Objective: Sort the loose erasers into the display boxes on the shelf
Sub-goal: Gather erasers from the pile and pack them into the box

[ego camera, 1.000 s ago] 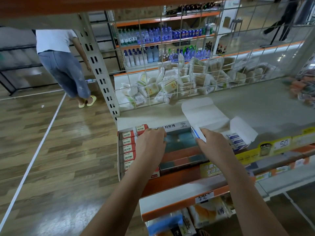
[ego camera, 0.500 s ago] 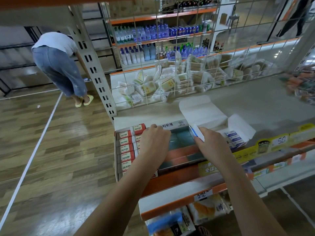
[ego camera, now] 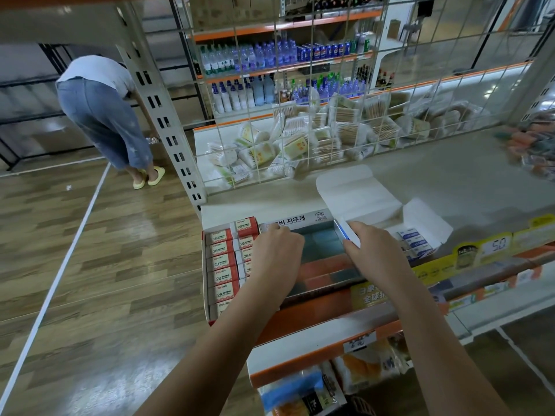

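Observation:
Three display boxes stand side by side at the shelf's front edge. The left box (ego camera: 223, 265) is packed with red-and-white 2B erasers. The middle box (ego camera: 322, 250) has Korean lettering on its back wall and holds teal and orange erasers. My left hand (ego camera: 277, 255) curls over its left wall, fingers down inside. My right hand (ego camera: 374, 250) grips its white-and-blue right wall. The right box (ego camera: 420, 217) is white with its flaps open and holds several blue-and-white erasers (ego camera: 414, 243).
The grey shelf board (ego camera: 435, 175) stretches back to a wire grid (ego camera: 330, 115) with packs of cotton swabs behind it. Colourful items (ego camera: 534, 148) lie at the far right. A person (ego camera: 105, 115) bends over in the aisle on the left. Price labels (ego camera: 495, 244) line the front rail.
Both hands stay on the middle box's walls, almost unmoved. The person in the aisle has bent further down.

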A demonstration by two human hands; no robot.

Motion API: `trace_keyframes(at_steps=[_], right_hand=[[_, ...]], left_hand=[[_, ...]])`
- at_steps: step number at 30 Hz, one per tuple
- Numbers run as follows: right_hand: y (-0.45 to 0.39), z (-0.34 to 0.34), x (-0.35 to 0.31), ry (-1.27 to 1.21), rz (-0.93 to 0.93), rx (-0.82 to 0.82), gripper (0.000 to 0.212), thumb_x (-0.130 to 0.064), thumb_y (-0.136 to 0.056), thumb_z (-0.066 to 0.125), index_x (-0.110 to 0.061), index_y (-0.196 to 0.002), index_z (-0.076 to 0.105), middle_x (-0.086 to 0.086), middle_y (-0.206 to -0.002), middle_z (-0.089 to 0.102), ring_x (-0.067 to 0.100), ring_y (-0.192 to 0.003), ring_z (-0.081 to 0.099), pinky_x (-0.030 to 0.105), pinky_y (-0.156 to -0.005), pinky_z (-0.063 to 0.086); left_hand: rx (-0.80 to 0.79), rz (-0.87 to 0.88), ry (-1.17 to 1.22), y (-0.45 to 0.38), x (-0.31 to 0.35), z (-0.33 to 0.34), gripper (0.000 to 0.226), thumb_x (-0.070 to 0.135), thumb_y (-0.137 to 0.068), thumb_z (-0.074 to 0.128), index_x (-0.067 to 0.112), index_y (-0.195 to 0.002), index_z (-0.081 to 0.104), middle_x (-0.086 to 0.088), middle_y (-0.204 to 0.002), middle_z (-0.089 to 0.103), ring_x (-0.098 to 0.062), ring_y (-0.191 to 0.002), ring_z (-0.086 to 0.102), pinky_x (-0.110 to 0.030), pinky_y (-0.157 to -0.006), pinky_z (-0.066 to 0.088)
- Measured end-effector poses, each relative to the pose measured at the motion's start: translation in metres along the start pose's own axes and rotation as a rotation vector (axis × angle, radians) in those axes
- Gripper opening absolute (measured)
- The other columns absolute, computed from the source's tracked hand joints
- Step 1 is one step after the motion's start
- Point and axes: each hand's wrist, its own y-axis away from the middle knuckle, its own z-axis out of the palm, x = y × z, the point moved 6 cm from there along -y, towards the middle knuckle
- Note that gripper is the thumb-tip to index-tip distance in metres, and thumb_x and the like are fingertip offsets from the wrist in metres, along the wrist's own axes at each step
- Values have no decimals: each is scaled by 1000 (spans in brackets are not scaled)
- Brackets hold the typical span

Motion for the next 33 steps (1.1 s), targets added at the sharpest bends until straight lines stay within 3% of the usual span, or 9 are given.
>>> trace_keyframes(at_steps=[6,12,18,23,28,33], right_hand=[[0,-1,-2,8,0,-1,25,-23,-95,48,-14,-118,54,8,-108,65,22,-90,60,27,-69,43],[1,-1,0,-1,6,12,18,-22,-95,49,-12,-108,55,8,-97,65,18,-76,50,26,-64,35],[2,-1,1,-6,6,19,18,-24,-95,49,-14,-109,55,8,-101,65,18,-79,52,27,-65,37],[2,0,1,-13,7,11,17,-24,-95,48,-13,-108,55,9,-98,64,19,-79,52,28,-66,38],[2,0,2,-20,-2,18,18,-24,-95,49,-13,-107,56,8,-95,64,18,-76,51,27,-64,36],[2,1,3,-27,-1,22,18,-23,-94,49,-13,-108,56,8,-97,65,22,-82,57,28,-66,39]], left_hand=[[27,-3,42,2,4,0,25,15,-94,52,13,-119,54,-8,-115,58,-22,-109,49,-31,-82,45],[89,-46,65,-4,1,-5,26,21,-95,52,14,-120,50,-6,-113,57,-21,-106,50,-29,-76,43],[15,-1,9,-10,-2,-9,27,25,-91,52,10,-114,55,-6,-106,54,-19,-95,49,-28,-71,39],[10,-92,314,-7,-24,-12,34,40,-84,61,18,-110,58,4,-98,62,-12,-82,57,-23,-64,43],[-1,-164,752,-7,-36,-12,33,32,-80,68,21,-106,51,9,-101,64,-6,-81,58,-17,-59,40],[80,-57,580,-8,-20,-12,34,29,-82,68,17,-110,52,7,-101,55,-5,-72,47,-15,-55,30]])
